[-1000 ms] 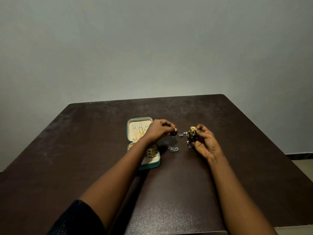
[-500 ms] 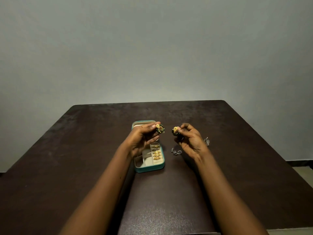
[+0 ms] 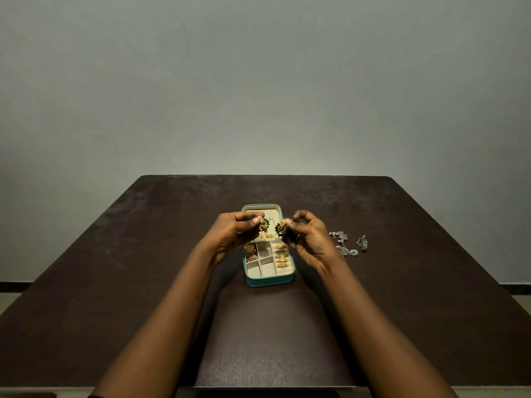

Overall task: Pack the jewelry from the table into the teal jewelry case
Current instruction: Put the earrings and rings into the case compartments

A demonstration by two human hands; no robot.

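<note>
- The left hand (image 3: 230,235) is pinching a round gold-and-green earring (image 3: 263,224) above the open teal jewelry case (image 3: 268,278).
- The right hand (image 3: 311,239) is pinching the matching gold-and-green earring (image 3: 281,227) just beside it.
- Silver floral jewelry (image 3: 346,244) is lying on the dark brown wooden table (image 3: 143,282), right of the case.

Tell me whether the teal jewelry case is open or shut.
Open. The teal jewelry case lies on the table with its lid swung back, cream compartments exposed and gold rings in the right-hand row.
</note>
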